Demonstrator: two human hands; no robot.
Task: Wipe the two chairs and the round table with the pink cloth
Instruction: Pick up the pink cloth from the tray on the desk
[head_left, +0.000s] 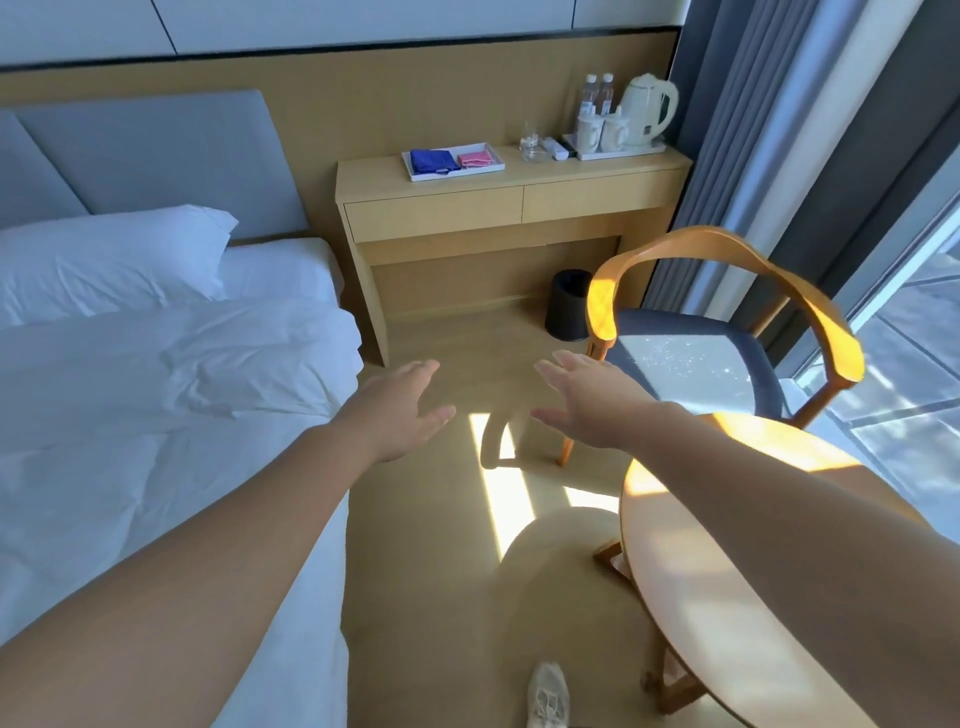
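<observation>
The person holds both arms out over the floor, and the left hand and the right hand are flat with straight fingers and hold nothing. The pink cloth lies folded in a white tray on the wooden desk by the far wall, right beside a blue cloth and well away from both hands. A chair with a blue seat stands near the right hand, and the round table is under the right arm.

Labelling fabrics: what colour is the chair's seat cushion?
Dark blue-grey, on the chair seat, partly sunlit. Head view, the only one.
</observation>
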